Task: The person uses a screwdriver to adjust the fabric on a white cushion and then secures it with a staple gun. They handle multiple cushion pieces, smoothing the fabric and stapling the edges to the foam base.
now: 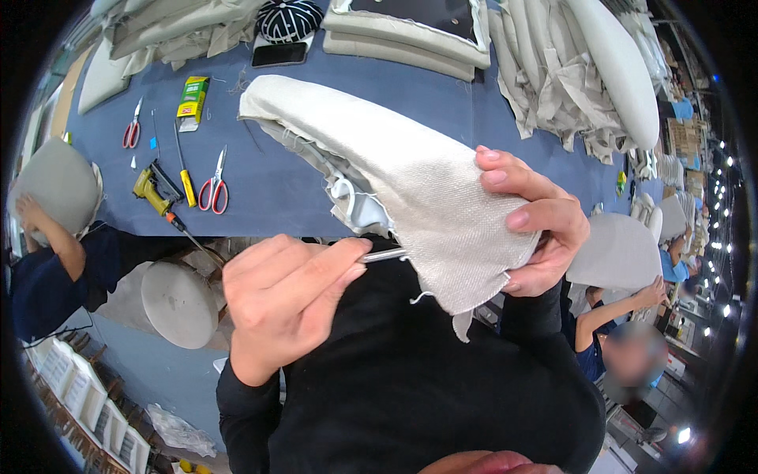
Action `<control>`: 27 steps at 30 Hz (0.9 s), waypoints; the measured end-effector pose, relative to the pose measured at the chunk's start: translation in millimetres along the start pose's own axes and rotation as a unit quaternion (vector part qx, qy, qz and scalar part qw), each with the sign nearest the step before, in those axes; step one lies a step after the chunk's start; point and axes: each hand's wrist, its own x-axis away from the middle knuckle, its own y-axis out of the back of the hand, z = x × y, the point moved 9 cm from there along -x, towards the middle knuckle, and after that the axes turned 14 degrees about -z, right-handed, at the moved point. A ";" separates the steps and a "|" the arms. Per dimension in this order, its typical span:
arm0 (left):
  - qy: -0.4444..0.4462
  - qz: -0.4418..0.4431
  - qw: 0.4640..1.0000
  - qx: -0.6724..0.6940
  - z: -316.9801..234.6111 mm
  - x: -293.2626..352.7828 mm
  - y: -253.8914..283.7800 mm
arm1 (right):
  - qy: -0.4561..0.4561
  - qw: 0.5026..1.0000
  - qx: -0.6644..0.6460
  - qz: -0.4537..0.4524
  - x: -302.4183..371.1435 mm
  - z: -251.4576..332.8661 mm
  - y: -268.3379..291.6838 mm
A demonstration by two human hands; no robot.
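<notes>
A pale beige fabric-covered cushion piece (395, 150) is held tilted above the table's near edge. My right hand (545, 213) grips its near right end, with the fingers on top and the thumb below. My left hand (288, 288) is closed on a slim metal tool (384, 255), whose far end meets the fabric's edge; its exact kind is hidden by the fingers. Along the cushion's open underside are frayed fabric edges and a white curved plastic-looking part (359, 207). A loose thread and a fabric flap (462, 325) hang from the near corner.
On the blue table (276, 189) lie red-handled scissors (214, 189), smaller snips (133, 130), a yellow staple gun (158, 189), a yellow-handled screwdriver (186, 178), a green-yellow box (192, 103) and a phone (279, 54). Cushion stacks (403, 35) stand behind. Co-workers sit at both sides.
</notes>
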 end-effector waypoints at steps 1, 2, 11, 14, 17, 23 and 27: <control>-0.007 0.004 1.000 0.007 2.9 -0.1 2.1 | 0.002 1.000 0.000 0.004 1.4 0.9 -1.1; -0.015 0.005 1.000 0.012 3.4 -1.7 4.1 | 0.006 1.000 0.000 0.009 1.3 2.3 -3.3; -0.009 0.064 0.998 0.015 5.4 -7.5 1.4 | 0.023 0.999 0.035 -0.002 3.0 12.3 -7.3; 0.031 0.095 0.993 0.061 19.3 -5.8 -0.9 | 0.062 0.997 0.026 0.025 2.5 15.2 -12.8; 0.034 0.105 0.989 0.102 33.6 -6.8 -2.3 | 0.078 0.995 0.014 0.054 3.9 13.9 -18.1; -0.056 0.109 0.989 0.086 22.8 -18.5 0.0 | 0.064 0.992 0.063 0.093 5.4 14.5 -27.2; -0.041 0.087 0.994 0.048 18.8 -14.2 6.7 | 0.040 0.995 0.058 0.065 3.3 10.2 -23.0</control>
